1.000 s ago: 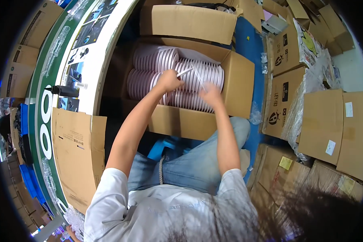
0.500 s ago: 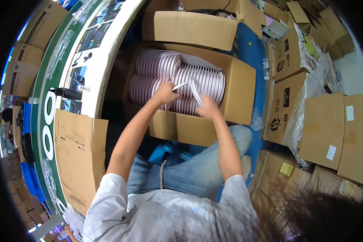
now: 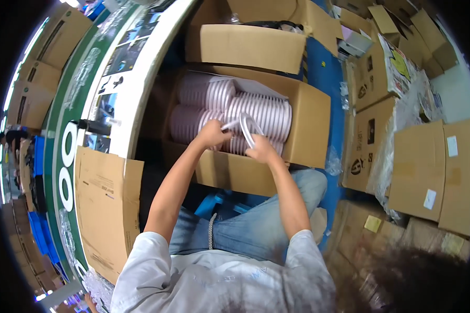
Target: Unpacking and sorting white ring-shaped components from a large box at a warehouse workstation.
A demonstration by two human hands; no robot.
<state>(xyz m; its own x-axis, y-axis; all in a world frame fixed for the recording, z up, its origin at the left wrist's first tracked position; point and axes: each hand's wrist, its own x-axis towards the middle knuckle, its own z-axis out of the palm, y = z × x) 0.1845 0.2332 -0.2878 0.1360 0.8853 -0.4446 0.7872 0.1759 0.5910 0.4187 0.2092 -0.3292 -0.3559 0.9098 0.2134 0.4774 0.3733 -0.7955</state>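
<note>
Over an open cardboard box (image 3: 236, 175), both my hands are at work in front of me. My right hand (image 3: 262, 150) pinches the near edge of a white ring (image 3: 249, 125), which is tilted so that its hole shows. Just left of it, my left hand (image 3: 213, 134) has its fingers closed on a second white piece (image 3: 231, 125), seen nearly edge-on; it looks like another ring. The two pieces almost meet, and I cannot tell whether they touch. Packed on edge in the box are rows of white rings (image 3: 261, 112), with a pale sheet behind them.
To the left runs a white bench edge beside a green conveyor (image 3: 57, 125) carrying white rings (image 3: 66, 190) and clear plastic packs. A dark bottle (image 3: 94, 127) lies there near a cardboard flap (image 3: 102, 203). Another open carton (image 3: 250, 49) stands beyond; stacked cartons (image 3: 371, 141) line the right.
The ring in my right hand has turned and shows more of its hole. My right hand has shifted slightly left and nearer. The whole view has shifted a little.
</note>
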